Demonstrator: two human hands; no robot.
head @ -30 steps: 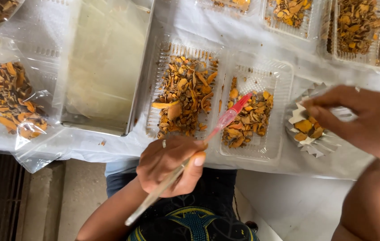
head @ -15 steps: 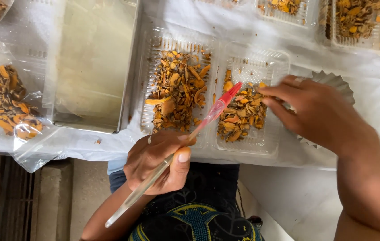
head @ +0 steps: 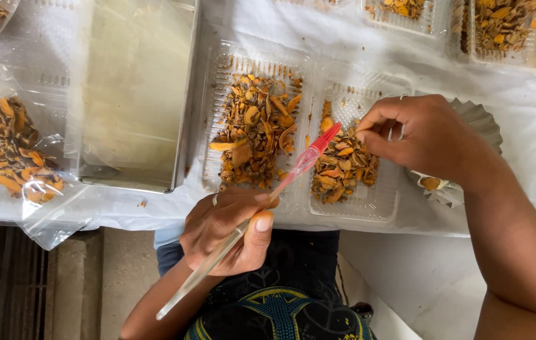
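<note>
My left hand (head: 227, 230) grips a long clear brush (head: 268, 195) with a red tip that points up over the right clear plastic tray (head: 381, 204). That tray holds a heap of orange dried pieces (head: 343, 170). My right hand (head: 422, 135) hovers over the heap with its fingertips pinched together above the pieces; whether a piece is between them I cannot tell. A second clear tray (head: 214, 113) to the left is fuller with the same dried pieces (head: 255, 129). Under my right wrist lies a fluted metal cup (head: 475, 116) with a few orange pieces.
A metal pan (head: 133, 94) covered by a plastic sheet stands at the left. A clear bag of dried pieces (head: 10, 151) lies at the far left. More filled trays (head: 510, 31) line the far edge. White cloth (head: 532, 157) covers the table; its near edge runs by my lap.
My right hand went from the fluted cup leftward to the right tray's heap and pinched its fingers. The left hand with the brush stayed almost still.
</note>
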